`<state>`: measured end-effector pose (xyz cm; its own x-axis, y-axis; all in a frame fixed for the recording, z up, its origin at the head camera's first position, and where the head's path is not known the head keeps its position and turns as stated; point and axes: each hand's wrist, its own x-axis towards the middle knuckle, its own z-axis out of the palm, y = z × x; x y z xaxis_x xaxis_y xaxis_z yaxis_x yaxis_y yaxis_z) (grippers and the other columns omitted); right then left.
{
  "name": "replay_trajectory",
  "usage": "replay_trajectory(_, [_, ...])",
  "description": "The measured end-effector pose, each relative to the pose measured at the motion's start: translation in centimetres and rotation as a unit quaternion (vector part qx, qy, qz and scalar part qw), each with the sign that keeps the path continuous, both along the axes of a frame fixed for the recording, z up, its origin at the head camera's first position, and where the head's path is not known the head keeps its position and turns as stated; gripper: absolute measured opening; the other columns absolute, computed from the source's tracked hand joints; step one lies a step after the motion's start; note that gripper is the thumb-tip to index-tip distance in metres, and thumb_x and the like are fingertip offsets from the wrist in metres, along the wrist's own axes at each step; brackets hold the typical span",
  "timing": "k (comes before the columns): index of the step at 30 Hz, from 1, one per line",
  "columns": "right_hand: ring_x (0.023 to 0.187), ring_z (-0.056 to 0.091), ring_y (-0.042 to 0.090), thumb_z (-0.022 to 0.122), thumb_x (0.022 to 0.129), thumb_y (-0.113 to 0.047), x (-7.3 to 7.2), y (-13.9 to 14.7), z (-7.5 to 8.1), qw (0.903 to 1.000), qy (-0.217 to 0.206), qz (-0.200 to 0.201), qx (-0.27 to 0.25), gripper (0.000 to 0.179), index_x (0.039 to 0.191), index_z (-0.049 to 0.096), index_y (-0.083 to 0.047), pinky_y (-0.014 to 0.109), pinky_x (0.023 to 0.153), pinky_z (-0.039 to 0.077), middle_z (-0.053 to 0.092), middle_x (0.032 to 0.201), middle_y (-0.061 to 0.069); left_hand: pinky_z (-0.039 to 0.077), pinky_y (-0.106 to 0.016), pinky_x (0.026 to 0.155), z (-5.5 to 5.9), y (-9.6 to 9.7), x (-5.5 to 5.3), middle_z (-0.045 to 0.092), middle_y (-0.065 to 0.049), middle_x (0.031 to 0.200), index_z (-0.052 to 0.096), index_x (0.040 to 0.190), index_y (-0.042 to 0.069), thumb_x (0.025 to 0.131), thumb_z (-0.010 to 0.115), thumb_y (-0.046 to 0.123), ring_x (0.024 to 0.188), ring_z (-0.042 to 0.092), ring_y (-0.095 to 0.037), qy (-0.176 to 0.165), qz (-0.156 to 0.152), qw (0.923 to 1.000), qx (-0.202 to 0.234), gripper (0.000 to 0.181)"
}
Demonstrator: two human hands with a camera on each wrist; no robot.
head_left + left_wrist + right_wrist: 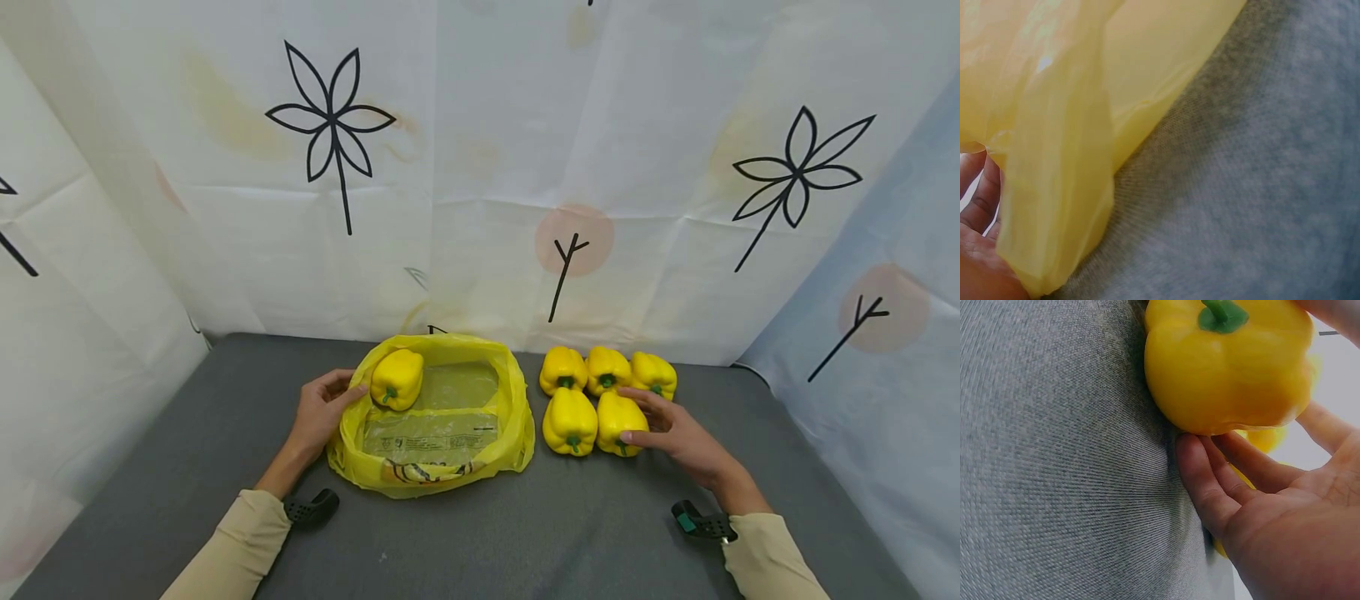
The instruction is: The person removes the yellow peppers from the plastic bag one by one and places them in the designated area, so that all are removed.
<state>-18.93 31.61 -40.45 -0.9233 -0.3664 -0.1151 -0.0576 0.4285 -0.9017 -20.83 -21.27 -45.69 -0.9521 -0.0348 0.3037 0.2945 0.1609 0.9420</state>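
Observation:
An open yellow plastic bag lies on the table with one yellow bell pepper inside its left part. My left hand pinches the bag's left rim, thumb over the edge; in the left wrist view bag plastic hides part of the left hand. To the right of the bag, several yellow bell peppers stand together in two rows. Around the front right bell pepper curl the thumb and fingers of my right hand. The right wrist view shows fingertips against the side of this bell pepper, which rests on the table.
Three bell peppers form the back row, close to the patterned cloth wall. Another bell pepper stands in front, between the bag and my right hand. The grey table extends toward me and to both sides.

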Motion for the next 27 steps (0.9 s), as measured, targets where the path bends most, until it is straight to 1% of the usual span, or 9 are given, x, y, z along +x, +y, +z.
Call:
replay_trajectory(5, [0.144, 0.022, 0.056, 0.069, 0.099, -0.022, 0.0, -0.1, 0.1, 1.0, -0.002, -0.002, 0.003, 0.073, 0.16, 0.03, -0.01, 0.063, 0.103, 0.042, 0.021, 0.162, 0.028, 0.055, -0.021, 0.072, 0.0, 0.0, 0.0, 0.067, -0.011, 0.104, 0.066, 0.12, -0.01, 0.098, 0.069, 0.008, 0.085, 0.063, -0.008, -0.001, 0.002, 1.0, -0.001, 0.029])
replay_trajectory(11, [0.144, 0.021, 0.056, 0.068, 0.1, -0.022, 0.0, -0.1, 0.1, 1.0, -0.003, -0.003, 0.004, 0.072, 0.16, 0.03, -0.011, 0.063, 0.103, 0.042, 0.02, 0.162, 0.028, 0.055, -0.021, 0.072, 0.0, 0.1, 0.1, 0.067, -0.011, 0.103, 0.066, 0.12, -0.011, 0.098, 0.069, 0.008, 0.085, 0.064, -0.008, -0.001, 0.001, 1.0, 0.002, 0.029])
replay_trajectory(18, [0.145, 0.02, 0.056, 0.067, 0.1, -0.022, 0.2, 0.0, 0.3, 1.0, 0.004, -0.007, 0.004, 0.072, 0.16, 0.029, -0.008, 0.064, 0.103, 0.041, 0.023, 0.161, 0.029, 0.055, -0.021, 0.072, 0.0, 0.1, 0.1, 0.068, -0.012, 0.103, 0.066, 0.119, -0.011, 0.098, 0.069, 0.008, 0.085, 0.064, -0.008, -0.003, 0.002, 1.0, 0.002, 0.028])
replay_trajectory(22, [0.144, 0.024, 0.054, 0.069, 0.099, -0.024, 0.4, 0.1, 0.5, 0.9997, 0.012, -0.019, 0.009, 0.073, 0.159, 0.029, -0.008, 0.064, 0.103, 0.041, 0.026, 0.16, 0.027, 0.055, -0.021, 0.072, 0.0, 0.1, 0.1, 0.068, -0.012, 0.104, 0.066, 0.12, -0.011, 0.098, 0.069, 0.008, 0.086, 0.064, -0.008, -0.003, 0.002, 1.0, 0.003, 0.029])
replay_trajectory(27, [0.14, 0.033, 0.052, 0.068, 0.1, -0.025, 0.7, 0.2, 1.1, 0.9991, 0.031, -0.026, 0.017, 0.073, 0.159, 0.03, -0.008, 0.063, 0.1, 0.043, 0.029, 0.158, 0.028, 0.055, -0.02, 0.072, 0.0, 0.1, 0.1, 0.068, -0.011, 0.104, 0.066, 0.12, -0.011, 0.098, 0.069, 0.008, 0.086, 0.063, -0.007, -0.001, 0.003, 1.0, 0.0, 0.029])
